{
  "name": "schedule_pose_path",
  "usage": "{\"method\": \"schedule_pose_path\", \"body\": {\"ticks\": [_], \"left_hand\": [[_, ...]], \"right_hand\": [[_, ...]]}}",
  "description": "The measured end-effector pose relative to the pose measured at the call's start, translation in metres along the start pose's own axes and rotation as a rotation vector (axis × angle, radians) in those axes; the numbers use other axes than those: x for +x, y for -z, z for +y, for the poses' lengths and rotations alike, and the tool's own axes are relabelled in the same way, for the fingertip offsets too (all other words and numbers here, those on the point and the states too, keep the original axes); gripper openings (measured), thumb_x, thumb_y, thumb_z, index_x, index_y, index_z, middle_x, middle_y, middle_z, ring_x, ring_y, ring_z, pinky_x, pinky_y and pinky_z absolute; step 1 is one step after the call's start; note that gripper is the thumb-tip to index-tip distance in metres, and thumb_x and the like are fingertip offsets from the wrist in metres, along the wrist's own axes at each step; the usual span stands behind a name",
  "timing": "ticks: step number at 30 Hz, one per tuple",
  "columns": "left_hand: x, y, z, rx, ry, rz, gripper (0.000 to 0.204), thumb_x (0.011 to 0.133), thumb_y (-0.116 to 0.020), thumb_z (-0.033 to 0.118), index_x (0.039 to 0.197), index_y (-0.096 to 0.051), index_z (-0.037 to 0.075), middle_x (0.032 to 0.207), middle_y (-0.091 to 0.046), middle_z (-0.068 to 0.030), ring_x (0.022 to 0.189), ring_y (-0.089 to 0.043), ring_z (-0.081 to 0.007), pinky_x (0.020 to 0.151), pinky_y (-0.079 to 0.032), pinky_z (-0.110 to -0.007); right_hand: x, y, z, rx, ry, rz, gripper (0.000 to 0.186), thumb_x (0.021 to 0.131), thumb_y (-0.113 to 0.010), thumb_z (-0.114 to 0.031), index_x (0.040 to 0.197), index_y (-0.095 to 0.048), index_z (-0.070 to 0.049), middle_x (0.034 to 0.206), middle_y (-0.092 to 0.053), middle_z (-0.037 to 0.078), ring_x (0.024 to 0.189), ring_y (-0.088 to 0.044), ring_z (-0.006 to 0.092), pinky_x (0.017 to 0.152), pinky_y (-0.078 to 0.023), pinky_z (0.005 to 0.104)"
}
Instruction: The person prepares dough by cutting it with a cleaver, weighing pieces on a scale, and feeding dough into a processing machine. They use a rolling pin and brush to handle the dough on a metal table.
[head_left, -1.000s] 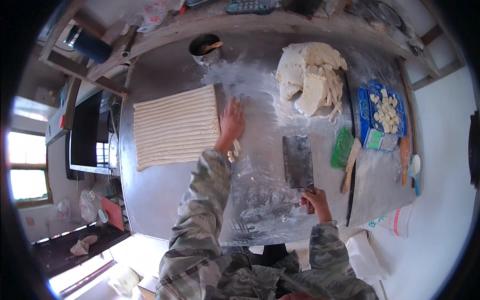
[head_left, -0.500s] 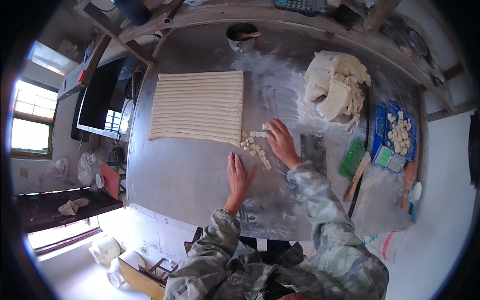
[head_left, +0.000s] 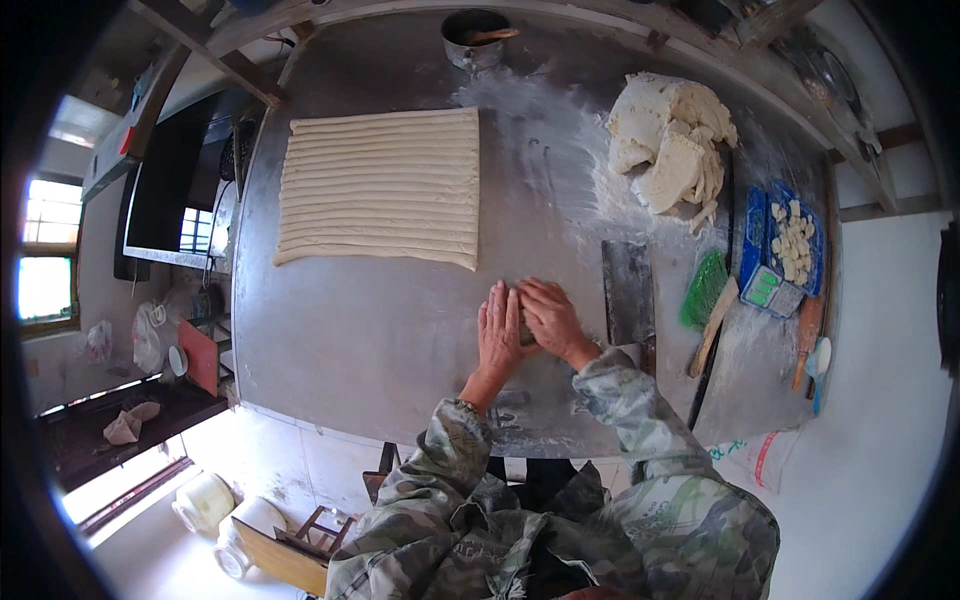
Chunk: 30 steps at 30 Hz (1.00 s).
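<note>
My left hand [head_left: 497,335] and my right hand [head_left: 550,325] are close together on the metal worktop [head_left: 340,330], below the right corner of a sheet of parallel dough strips [head_left: 375,185]. The left fingers are stretched out; the right fingers curl beside them. What lies under them is hidden. A dark rectangular blade [head_left: 625,285] lies just right of my right hand, with its handle partly hidden by my sleeve. Beyond it sits a large mound of dough [head_left: 660,150], and at the right a blue tray [head_left: 755,230] holds small dough pieces [head_left: 795,240] beside a scale [head_left: 775,295].
A metal pot [head_left: 470,50] with a wooden handle in it stands at the back. A green brush or scraper [head_left: 705,295], wooden tools [head_left: 808,330] and a pale scoop [head_left: 820,360] lie rightward. A screen [head_left: 165,190] and shelving flank the worktop; containers [head_left: 205,500] stand below left.
Earlier my right hand held the blade, then let it go. Both hands have since come together, and the scattered small pieces beside the strips have been gathered out of sight.
</note>
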<state>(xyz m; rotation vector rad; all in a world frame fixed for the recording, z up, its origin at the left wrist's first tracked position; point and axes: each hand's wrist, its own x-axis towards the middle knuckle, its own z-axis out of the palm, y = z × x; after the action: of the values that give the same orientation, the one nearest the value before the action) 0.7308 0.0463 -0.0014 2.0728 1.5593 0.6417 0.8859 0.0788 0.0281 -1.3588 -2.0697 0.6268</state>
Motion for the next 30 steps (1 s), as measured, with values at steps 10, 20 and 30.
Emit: {"method": "schedule_pose_path", "body": {"ticks": [10,20,30], "left_hand": [[0.022,0.001,0.005,0.072,-0.302,-0.124,0.106,0.064,-0.083,0.045,0.149,-0.038,0.003,0.153,-0.038,-0.0196,0.145,-0.032,-0.0392,0.115,-0.028,-0.054],[0.027,-0.012,0.018,0.186,-0.52,-0.01,0.056,0.083,-0.063,0.032,0.133,-0.056,0.009,0.125,-0.055,-0.0113,0.109,-0.055,-0.0292,0.085,-0.047,-0.042],[0.052,-0.014,0.001,0.176,-0.609,-0.097,0.021,0.075,-0.067,0.019,0.094,-0.062,0.012,0.103,-0.056,-0.0069,0.092,-0.058,-0.0259,0.059,-0.053,-0.04]], "right_hand": [[-0.035,-0.019,-0.029,0.587,-0.589,0.383,0.046,0.104,-0.047,-0.023,0.143,-0.048,0.002,0.141,-0.054,0.02,0.131,-0.053,0.0311,0.109,-0.04,0.0355],[-0.041,-0.02,-0.03,0.924,-0.731,0.614,0.052,0.105,-0.048,-0.028,0.146,-0.042,0.004,0.147,-0.049,0.017,0.135,-0.046,0.0234,0.113,-0.035,0.033],[-0.105,0.018,-0.048,0.684,-0.921,0.613,0.044,0.102,-0.057,-0.025,0.133,-0.057,0.006,0.125,-0.065,0.011,0.112,-0.06,0.0156,0.096,-0.048,0.0314]]}}
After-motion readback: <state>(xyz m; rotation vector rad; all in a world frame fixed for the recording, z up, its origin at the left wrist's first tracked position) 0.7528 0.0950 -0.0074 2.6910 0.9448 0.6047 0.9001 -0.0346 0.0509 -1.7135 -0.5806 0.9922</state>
